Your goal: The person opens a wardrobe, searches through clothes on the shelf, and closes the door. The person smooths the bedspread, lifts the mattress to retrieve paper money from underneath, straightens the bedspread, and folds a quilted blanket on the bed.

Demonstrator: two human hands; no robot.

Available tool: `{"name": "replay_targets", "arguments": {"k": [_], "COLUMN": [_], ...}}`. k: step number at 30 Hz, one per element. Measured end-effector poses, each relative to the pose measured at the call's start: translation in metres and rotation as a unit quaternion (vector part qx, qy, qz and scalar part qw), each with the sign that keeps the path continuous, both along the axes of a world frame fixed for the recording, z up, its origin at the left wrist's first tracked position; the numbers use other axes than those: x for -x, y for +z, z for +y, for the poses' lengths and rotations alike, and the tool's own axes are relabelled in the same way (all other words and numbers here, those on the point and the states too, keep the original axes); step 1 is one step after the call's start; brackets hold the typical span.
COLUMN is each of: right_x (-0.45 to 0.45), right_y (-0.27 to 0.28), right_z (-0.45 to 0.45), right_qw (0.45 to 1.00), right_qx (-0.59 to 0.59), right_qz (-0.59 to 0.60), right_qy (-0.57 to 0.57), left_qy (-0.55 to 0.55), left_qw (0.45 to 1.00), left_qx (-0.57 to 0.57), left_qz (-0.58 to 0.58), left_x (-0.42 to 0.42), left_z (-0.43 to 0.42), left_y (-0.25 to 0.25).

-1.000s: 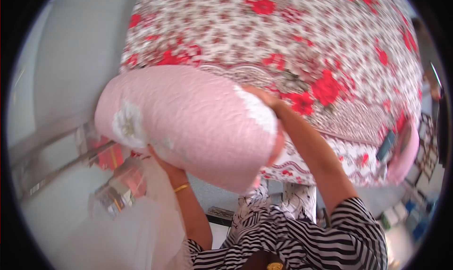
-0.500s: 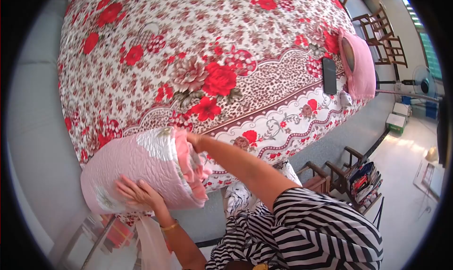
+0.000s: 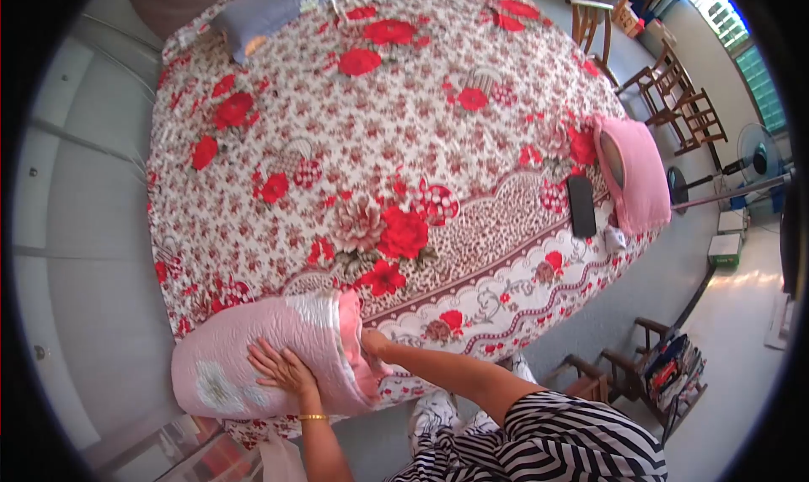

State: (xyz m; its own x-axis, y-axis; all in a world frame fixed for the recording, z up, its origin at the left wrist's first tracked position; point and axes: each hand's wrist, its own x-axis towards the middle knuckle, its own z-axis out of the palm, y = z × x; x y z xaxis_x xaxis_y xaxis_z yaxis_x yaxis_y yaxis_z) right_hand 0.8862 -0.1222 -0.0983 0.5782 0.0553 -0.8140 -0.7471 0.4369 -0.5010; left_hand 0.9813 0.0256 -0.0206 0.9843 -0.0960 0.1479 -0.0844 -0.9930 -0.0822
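A thick pink quilted roll (image 3: 227, 330) with pale flowers lies on the near left corner of the floral bedsheet (image 3: 472, 229). Flat on its side rests my left hand (image 3: 285, 371), fingers spread, a gold bracelet at the wrist. My right hand (image 3: 373, 344) is at the roll's open right end, beside the salmon-pink inner folds; its fingers are mostly hidden. Farther right on the bed are a black phone (image 3: 581, 206), a small white item (image 3: 615, 239) and a pink pillow (image 3: 637, 174).
A grey-blue pillow (image 3: 261, 14) lies at the bed's far left. Grey cabinet doors (image 3: 93, 305) run along the left side. Wooden chairs (image 3: 666, 90), a fan (image 3: 756, 155) and a rack of folded items (image 3: 674, 377) stand to the right.
The roll has come down from the hands onto the bed's near left corner. My left hand has moved from beneath it to its side. The view has shifted, showing more of the bed and room.
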Motion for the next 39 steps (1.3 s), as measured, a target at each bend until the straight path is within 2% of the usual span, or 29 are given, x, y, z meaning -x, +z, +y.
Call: {"name": "replay_targets", "arguments": {"k": [1,2,4,5,6,8,9,10,11,12,14,15,17,18,19,20,22,23,24,26,27,28,30,31,33,35,37,39], "right_x": [0.001,0.009,0.029,0.039,0.052,0.098,0.13,0.167,0.208,0.241,0.304,0.337,0.38,0.398,0.414,0.428,0.479,0.5,0.522,0.568,0.591,0.617,0.657,0.658,0.661,0.688,0.704,0.706], "right_y": [0.006,0.01,0.019,0.02,0.038,0.03,0.023,0.033,0.027,0.029,0.036,0.031,0.029,0.033,0.033,0.03,0.023,0.038,0.054,0.057,0.056,0.055,0.053,0.064,0.098,0.08,0.072,0.093], "right_z": [-0.011,-0.025,-0.07,-0.097,-0.126,-0.179,-0.2,-0.219,-0.23,-0.235,-0.25,-0.255,-0.279,-0.289,-0.301,-0.311,-0.328,-0.337,-0.345,-0.342,-0.334,-0.324,-0.294,-0.274,-0.255,-0.234,-0.219,-0.218], "right_qw": [0.937,0.905,0.805,0.768,0.726,0.69,0.715,0.682,0.655,0.665,0.635,0.636,0.614,0.592,0.603,0.594,0.672,0.693,0.713,0.744,0.767,0.774,0.813,0.82,0.843,0.841,0.841,0.864], "right_qx": [0.294,0.382,0.537,0.581,0.638,0.677,0.646,0.651,0.647,0.63,0.626,0.613,0.609,0.615,0.514,0.396,0.363,0.367,0.372,0.372,0.368,0.363,0.379,0.372,0.322,0.327,0.333,0.357], "right_qz": [-0.003,-0.09,-0.233,-0.258,-0.236,-0.183,-0.12,-0.133,-0.151,-0.131,-0.149,-0.155,-0.172,-0.184,-0.094,-0.006,0.163,0.173,0.183,0.216,0.24,0.239,0.206,0.202,0.23,0.195,0.156,0.176], "right_qy": [0.188,0.165,0.092,0.076,0.106,0.177,0.238,0.306,0.361,0.379,0.427,0.442,0.471,0.487,0.603,0.7,0.625,0.596,0.566,0.512,0.468,0.461,0.39,0.385,0.365,0.384,0.397,0.308], "left_qy": [-0.001,0.0,0.0,0.024,0.048,0.058,0.069,0.078,0.031,0.023,-0.147,-0.097,-0.238,-0.261,-0.349,-0.341,-0.389,-0.389,-0.399,-0.389,-0.432,-0.437,-0.467,-0.478,-0.443,-0.428,-0.392,-0.378], "left_qw": [1.0,1.0,1.0,0.999,0.996,0.993,0.994,0.994,0.998,0.998,0.981,0.995,0.961,0.955,0.915,0.9,0.825,0.781,0.776,0.756,0.736,0.733,0.659,0.649,0.657,0.669,0.744,0.749], "left_qx": [0.01,-0.005,-0.012,-0.028,-0.046,-0.058,-0.03,-0.006,0.057,0.055,-0.002,-0.012,0.108,0.007,0.07,0.028,0.071,0.07,0.067,-0.091,-0.151,-0.161,-0.167,-0.158,-0.104,-0.067,-0.052,-0.063], "left_qz": [-0.013,0.0,0.004,0.035,0.068,0.085,0.078,0.073,0.001,0.002,-0.126,0.001,0.087,0.143,0.192,0.27,0.403,0.484,0.484,0.519,0.498,0.497,0.566,0.571,0.601,0.603,0.539,0.54], "left_x": [-0.001,-0.002,-0.003,-0.002,-0.001,0.002,0.005,0.011,0.019,0.029,0.066,0.107,0.173,0.194,0.219,0.247,0.272,0.281,0.292,0.31,0.311,0.309,0.299,0.294,0.291,0.293,0.298,0.307], "left_z": [0.0,-0.001,-0.006,-0.013,-0.019,-0.029,-0.028,-0.025,-0.019,-0.026,-0.038,-0.089,-0.157,-0.149,-0.154,-0.178,-0.179,-0.178,-0.186,-0.199,-0.196,-0.192,-0.177,-0.167,-0.165,-0.159,-0.157,-0.15], "left_y": [0.002,0.004,0.013,0.02,0.027,0.037,0.036,0.035,0.021,0.008,0.0,0.035,0.07,0.022,0.001,0.007,-0.036,-0.056,-0.049,-0.023,-0.021,-0.023,-0.04,-0.057,-0.044,-0.04,-0.027,-0.019]}}
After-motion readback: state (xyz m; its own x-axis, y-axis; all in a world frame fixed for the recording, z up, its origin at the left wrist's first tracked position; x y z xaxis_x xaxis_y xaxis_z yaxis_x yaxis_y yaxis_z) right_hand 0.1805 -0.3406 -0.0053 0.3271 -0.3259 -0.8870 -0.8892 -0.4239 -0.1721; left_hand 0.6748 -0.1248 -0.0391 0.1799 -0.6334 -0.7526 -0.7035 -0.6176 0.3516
